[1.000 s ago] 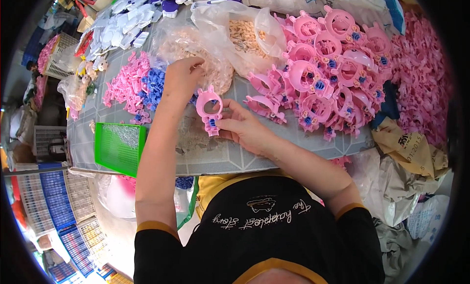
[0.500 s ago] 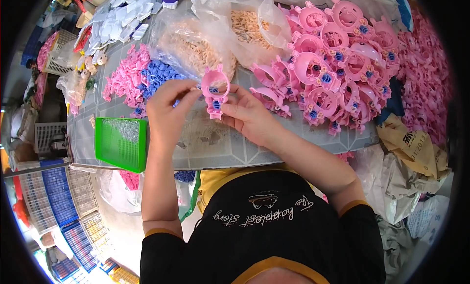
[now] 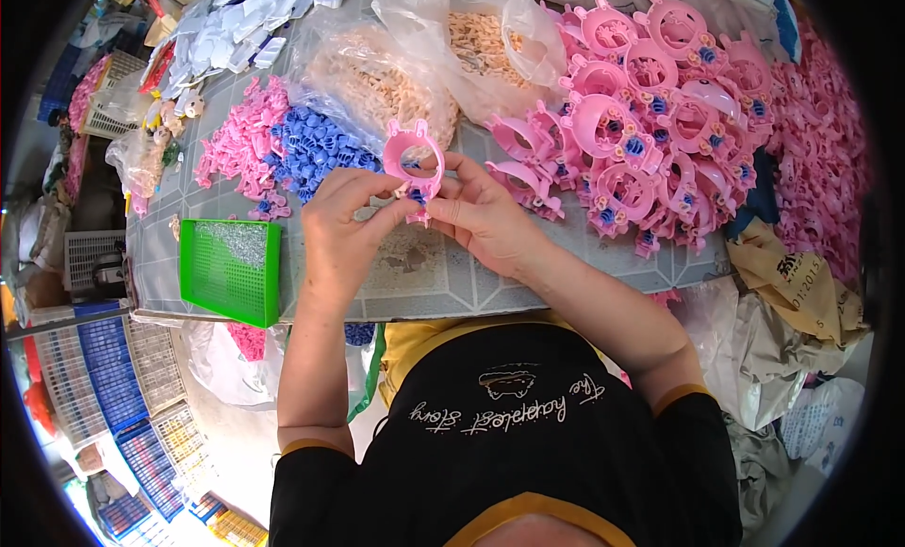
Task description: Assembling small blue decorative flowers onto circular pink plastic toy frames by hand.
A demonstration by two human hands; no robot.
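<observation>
Both hands hold one pink ring-shaped plastic toy part (image 3: pixel 415 161) above the grey table (image 3: pixel 424 274). My left hand (image 3: pixel 344 217) pinches its lower left side, and a small piece may sit in its fingertips. My right hand (image 3: pixel 481 212) grips the part's lower right edge, where a small blue piece shows. A heap of blue small parts (image 3: pixel 316 146) and a heap of pink small parts (image 3: pixel 240 137) lie just beyond my left hand.
A green tray (image 3: pixel 231 269) with tiny silver pieces sits at the table's left front. Clear bags of beige parts (image 3: pixel 386 76) lie behind the hands. A big pile of assembled pink rings (image 3: pixel 650 123) fills the right side. Plastic baskets and crates stand at left.
My left hand came back from the bag of beige parts to the pink ring. Both hands then lifted the ring slightly and drew it nearer.
</observation>
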